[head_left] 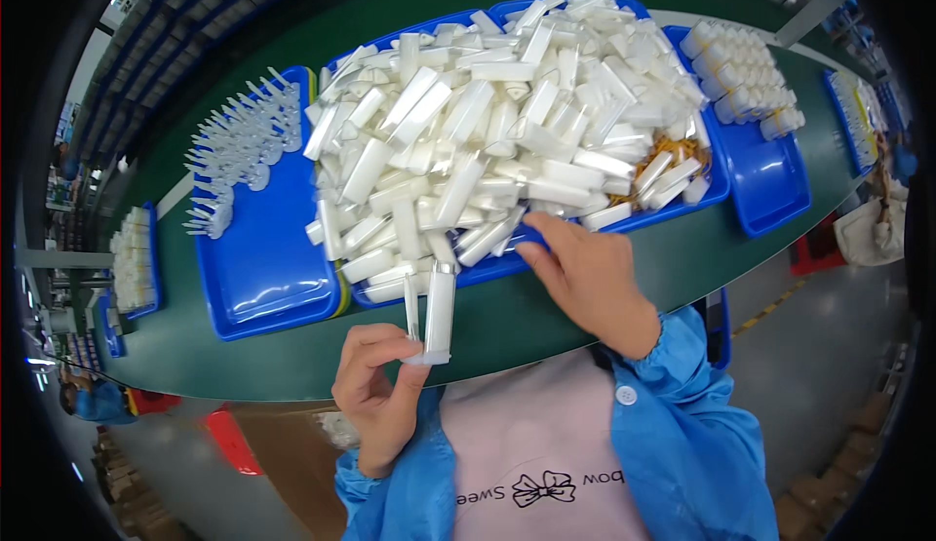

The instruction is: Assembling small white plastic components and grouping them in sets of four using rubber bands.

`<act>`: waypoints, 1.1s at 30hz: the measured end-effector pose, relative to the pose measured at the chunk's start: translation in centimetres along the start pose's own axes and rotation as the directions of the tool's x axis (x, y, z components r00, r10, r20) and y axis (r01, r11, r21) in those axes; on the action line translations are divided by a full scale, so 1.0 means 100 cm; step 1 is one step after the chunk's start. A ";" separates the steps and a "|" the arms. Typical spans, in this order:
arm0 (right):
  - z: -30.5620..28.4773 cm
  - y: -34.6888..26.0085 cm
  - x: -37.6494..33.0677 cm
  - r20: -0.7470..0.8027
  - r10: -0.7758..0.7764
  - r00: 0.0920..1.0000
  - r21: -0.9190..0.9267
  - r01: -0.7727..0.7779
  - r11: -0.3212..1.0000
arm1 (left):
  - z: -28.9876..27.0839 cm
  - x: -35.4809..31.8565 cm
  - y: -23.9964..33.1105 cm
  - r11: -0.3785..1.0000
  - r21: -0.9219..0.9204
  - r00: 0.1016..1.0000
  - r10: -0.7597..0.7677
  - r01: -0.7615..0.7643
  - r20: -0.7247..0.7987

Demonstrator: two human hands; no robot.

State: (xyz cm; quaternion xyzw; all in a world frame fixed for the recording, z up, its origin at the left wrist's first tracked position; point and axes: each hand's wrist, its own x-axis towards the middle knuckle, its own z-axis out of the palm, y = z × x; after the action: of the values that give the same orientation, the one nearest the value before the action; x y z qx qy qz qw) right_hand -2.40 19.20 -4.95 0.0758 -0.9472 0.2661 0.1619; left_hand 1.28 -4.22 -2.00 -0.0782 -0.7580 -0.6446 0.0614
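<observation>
My left hand (378, 385) is closed in a pinch around the lower end of a white rectangular plastic casing (441, 312), held upright above the near edge of the bench. Beside that casing stands a thin, clear, pointed piece (411, 309), and both meet at a pale base between my fingertips. My right hand (595, 278) reaches over the near rim of the middle blue tray (497, 269), thumb and index finger apart. Its fingertips are close to a loose white casing (505, 233); whether they touch it I cannot tell. A large heap of similar white casings (468, 112) fills the tray.
To the left, a blue tray (263, 278) holds rows of clear pointed parts (244, 136). On the right, another blue tray (770, 185) carries stacked white cylindrical parts (741, 68). Orange-brown strands (673, 151) lie among the casings. The green bench (195, 356) curves along its near edge.
</observation>
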 end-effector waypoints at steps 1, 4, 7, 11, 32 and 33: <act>0.004 -0.001 0.004 -0.025 0.004 1.000 -0.036 -0.005 0.999 | -0.003 -0.001 0.001 1.000 -0.006 1.000 -0.017 0.017 -0.005; 0.008 -0.006 0.009 0.028 0.031 0.999 -0.081 -0.029 0.996 | -0.007 -0.003 0.001 1.000 -0.019 0.998 -0.025 0.024 -0.049; 0.011 -0.009 0.009 -0.002 0.045 0.999 0.087 -0.045 0.995 | -0.011 -0.003 0.000 0.999 -0.025 0.997 -0.023 0.022 -0.080; -0.005 -0.017 0.012 -0.068 0.101 0.993 0.452 -0.059 0.890 | -0.016 -0.003 -0.001 0.996 -0.085 0.997 -0.009 0.003 -0.073; -0.046 -0.010 0.003 0.200 0.135 0.970 0.907 -0.235 0.350 | 0.006 0.009 0.018 0.974 0.004 0.892 0.206 -0.227 0.403; -0.046 -0.013 0.004 0.193 0.148 0.970 0.912 -0.233 0.337 | 0.006 0.009 0.019 0.973 0.006 0.888 0.209 -0.231 0.410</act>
State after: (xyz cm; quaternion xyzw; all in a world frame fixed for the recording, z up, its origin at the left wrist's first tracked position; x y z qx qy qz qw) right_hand -1.29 20.56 -0.45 0.0529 -0.6387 0.7673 0.0226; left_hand 0.76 -3.28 -0.07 -0.2940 -0.7578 -0.5821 -0.0227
